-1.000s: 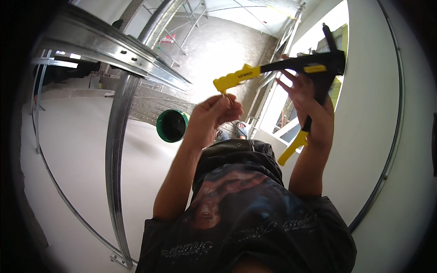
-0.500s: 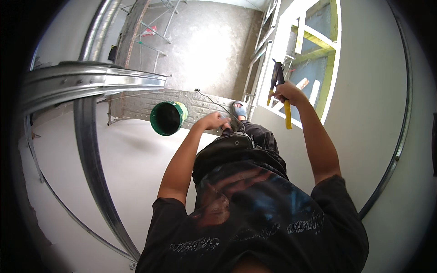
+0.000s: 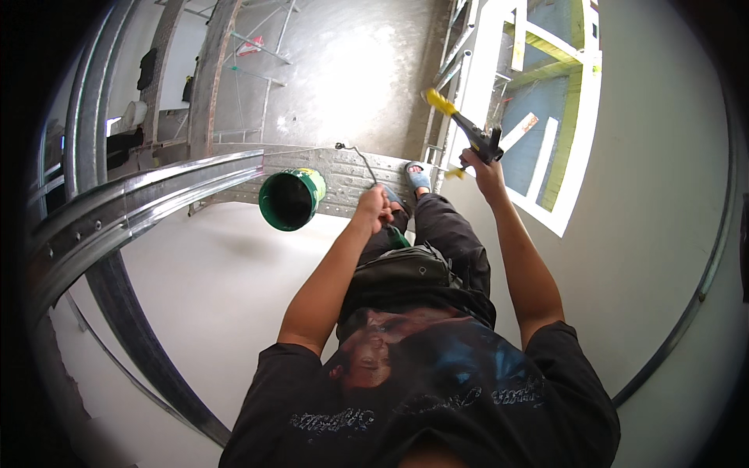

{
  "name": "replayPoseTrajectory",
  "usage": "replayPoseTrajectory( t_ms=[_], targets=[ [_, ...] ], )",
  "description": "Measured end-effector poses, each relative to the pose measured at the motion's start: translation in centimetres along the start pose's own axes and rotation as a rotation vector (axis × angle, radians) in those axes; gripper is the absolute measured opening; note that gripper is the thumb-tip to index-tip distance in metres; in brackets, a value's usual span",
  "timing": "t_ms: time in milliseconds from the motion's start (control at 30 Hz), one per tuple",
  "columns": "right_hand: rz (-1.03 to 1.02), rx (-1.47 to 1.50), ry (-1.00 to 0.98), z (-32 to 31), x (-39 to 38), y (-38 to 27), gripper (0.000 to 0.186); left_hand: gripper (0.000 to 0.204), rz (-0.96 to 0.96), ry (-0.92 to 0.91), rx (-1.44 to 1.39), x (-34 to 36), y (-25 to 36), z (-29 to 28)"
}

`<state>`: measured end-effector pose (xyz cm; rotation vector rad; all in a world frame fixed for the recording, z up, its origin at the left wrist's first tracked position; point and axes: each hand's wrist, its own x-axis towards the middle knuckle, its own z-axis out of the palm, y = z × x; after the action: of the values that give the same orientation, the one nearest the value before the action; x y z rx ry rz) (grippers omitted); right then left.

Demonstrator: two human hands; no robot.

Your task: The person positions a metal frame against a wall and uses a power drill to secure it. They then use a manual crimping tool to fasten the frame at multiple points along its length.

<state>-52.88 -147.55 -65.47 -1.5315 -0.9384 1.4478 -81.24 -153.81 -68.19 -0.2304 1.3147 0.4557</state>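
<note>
The riveter (image 3: 466, 129) is held up in front of the person, on the right, where it is seen against the pale floor (image 3: 367, 93) and the near edge of the window (image 3: 581, 66). Its body is black and rather bulky at the head end, from which a short dark stub is thrust out. One long black arm is pointed up and to the left and is finished in a bright yellow, ridged sleeve; a second yellow end is shown below, spread well apart from the first, so the handles are seen to be splayed. The head end is clasped in the right grip (image 3: 485, 168), by which part of the body is hidden. The left grip (image 3: 374, 207) is carried low before the waist pouch (image 3: 402, 273), its fingers curled in; whether anything is held there cannot be told. Just beside it, a dark cord (image 3: 361, 158) and a small green object (image 3: 398, 237) are seen. A green bucket (image 3: 317, 186), dark inside, is placed by the perforated plank (image 3: 343, 199), to the left of the sandals (image 3: 419, 178).
</note>
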Motion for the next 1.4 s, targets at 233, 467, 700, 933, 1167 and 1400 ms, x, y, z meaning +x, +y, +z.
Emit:
replayPoseTrajectory(
  t_ms=[233, 467, 700, 933, 1167, 1400],
  targets=[
    [0.184, -0.652, -0.034, 8.1, -0.4, 11.6, 0.044, 0.033, 0.364, 0.042, 0.062, -0.8, 0.7, -3.5],
    [-0.149, -0.842, -1.472, 8.3, -7.8, 28.7, 0.038, 0.034, 0.798, 0.115, 0.004, -1.9, 8.7, -1.8],
    [0.480, -1.018, -1.480, 9.0, -6.3, 18.6, 0.045, 0.032, 0.900, 0.056, 0.037, -9.0, 13.1, 0.6],
    [0.615, -1.079, -1.225, 7.9, -5.0, 12.7, 0.051, 0.033, 0.914, -0.074, 0.126, -14.4, 12.3, 6.9],
    [1.099, 0.818, -0.680, 9.3, -4.2, -4.9, 0.067, 0.030, 0.765, -0.159, -0.618, -18.2, 8.2, 16.3],
    [0.460, 1.535, -0.431, 9.4, -1.0, -8.6, 0.066, 0.031, 0.609, -0.431, -0.920, -22.7, 3.3, 20.9]
  ],
)
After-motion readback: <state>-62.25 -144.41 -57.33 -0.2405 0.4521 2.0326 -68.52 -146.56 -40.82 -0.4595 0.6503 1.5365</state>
